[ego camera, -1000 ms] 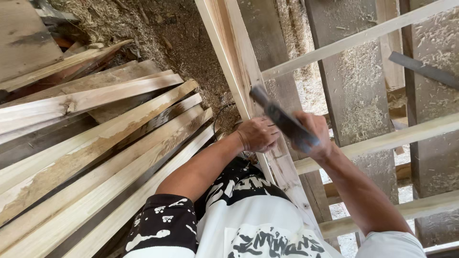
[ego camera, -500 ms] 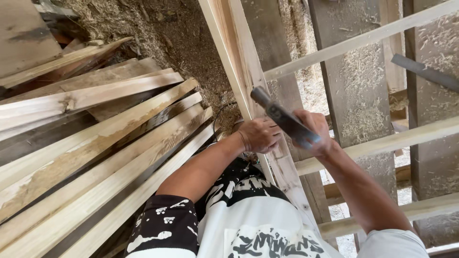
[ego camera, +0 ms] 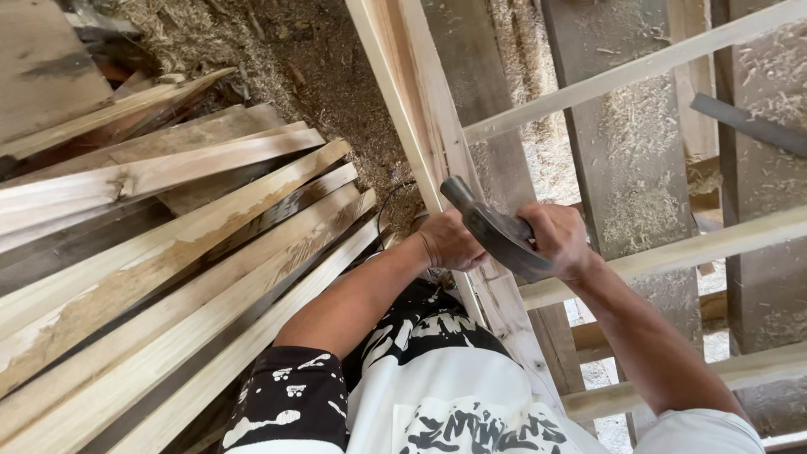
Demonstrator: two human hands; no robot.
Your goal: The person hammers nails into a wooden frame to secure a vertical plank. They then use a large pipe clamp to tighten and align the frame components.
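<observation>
Sawdust-strewn workshop floor beneath a wooden frame, viewed from overhead.

Nearest the long pale rail [ego camera: 437, 168], the left hand [ego camera: 450, 240] is clenched against its edge, possibly pinching a nail, though that is hidden. Right hand [ego camera: 561, 240] grasps a dark hammer [ego camera: 492, 227], head toward the left hand. Stacked planks [ego camera: 168, 252] lie left of the rail; crossbars [ego camera: 639, 67] run beyond.
</observation>
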